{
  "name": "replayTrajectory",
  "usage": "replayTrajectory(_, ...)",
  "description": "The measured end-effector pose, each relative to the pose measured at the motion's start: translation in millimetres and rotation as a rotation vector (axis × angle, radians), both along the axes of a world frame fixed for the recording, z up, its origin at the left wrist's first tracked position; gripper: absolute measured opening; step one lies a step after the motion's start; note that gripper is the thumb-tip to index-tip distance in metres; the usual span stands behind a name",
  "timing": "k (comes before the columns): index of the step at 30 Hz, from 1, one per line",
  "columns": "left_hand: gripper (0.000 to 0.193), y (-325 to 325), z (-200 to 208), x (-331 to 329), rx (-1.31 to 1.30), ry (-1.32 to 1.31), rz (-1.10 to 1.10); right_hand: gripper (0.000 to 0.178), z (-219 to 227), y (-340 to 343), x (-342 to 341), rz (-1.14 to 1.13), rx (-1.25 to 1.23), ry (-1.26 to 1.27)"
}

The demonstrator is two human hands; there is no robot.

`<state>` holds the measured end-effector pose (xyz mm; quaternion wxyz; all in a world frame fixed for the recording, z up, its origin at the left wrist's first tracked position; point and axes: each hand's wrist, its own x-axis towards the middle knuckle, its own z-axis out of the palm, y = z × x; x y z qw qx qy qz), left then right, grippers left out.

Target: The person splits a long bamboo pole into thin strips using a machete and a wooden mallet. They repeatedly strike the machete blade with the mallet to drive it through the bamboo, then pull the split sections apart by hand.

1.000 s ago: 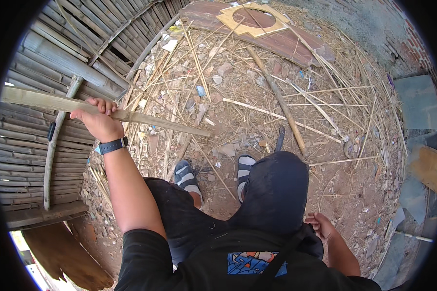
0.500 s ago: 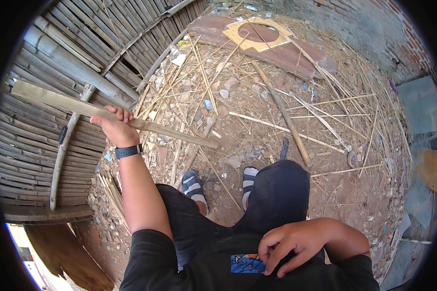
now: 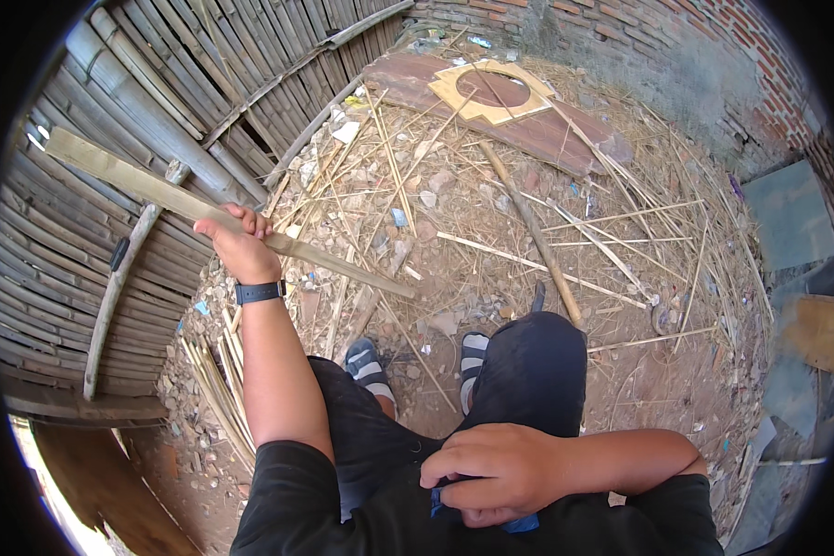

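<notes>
Head view: where is the left hand [image 3: 239, 250], taking the middle of the view as the centre of the dial?

At about ten o'clock, gripping a long, pale bamboo slat [image 3: 139, 181]. The fingers curl over it, the palm is against it, and the thumb lies along the near edge.

How does the slat lie?

It slants. The broad end is out at ten o'clock, in front of the bamboo wall [image 3: 65, 269], and the narrow end comes in close to the centre, above the littered ground [image 3: 639, 380].

And the right hand [image 3: 491, 473]?

Between five and six o'clock, in front of the black shirt [image 3: 296, 491]. Its fingers are loosely bent, with the back of the hand toward the camera. I can't tell whether it has hold of anything, or whether it touches the cloth.

Anything worn on the left wrist?

A dark watch [image 3: 261, 292].

What lies around?

At eight o'clock, beside the left forearm, there is a bundle of split strips [image 3: 215, 394]. A round wooden pole [image 3: 533, 227] lies at two o'clock, among scattered thin sticks.

And beyond it?

A reddish-brown board [image 3: 574, 153] toward one o'clock, with a yellow frame [image 3: 449, 93] on it, cut with a round hole. The brick wall [image 3: 760, 69] rises at two o'clock.

And the feet?

Both are in striped sandals: the left one [image 3: 369, 364] near seven o'clock, the right one [image 3: 473, 357] near five, just past the knee.
</notes>
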<state>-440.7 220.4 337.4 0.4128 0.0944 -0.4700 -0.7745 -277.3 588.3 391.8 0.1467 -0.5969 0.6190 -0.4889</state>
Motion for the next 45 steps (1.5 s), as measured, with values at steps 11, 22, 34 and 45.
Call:
replayTrajectory(11, 0.075, -0.3, 0.1, 6.5, -0.024, 0.049, -0.052, 0.016, 21.4, -67.6, 30.5, 0.048, -0.235, 0.190)
replayTrajectory(22, 0.079, -7.3, -5.9, 7.1, -0.020, 0.037, -0.016, 0.023, 108.2, -159.4, 61.5, 0.176, -0.483, 0.105)
replayTrajectory(34, 0.076, 4.7, 0.3, 8.8, -0.017, 0.072, -0.083, 0.010, 109.7, -258.0, 54.6, 0.220, 0.050, 0.470)
replayTrajectory(45, 0.076, 10.5, -1.7, 11.2, -0.024, 0.037, -0.072, 0.030, -2.9, -142.6, -46.3, 0.507, 0.290, -0.047)
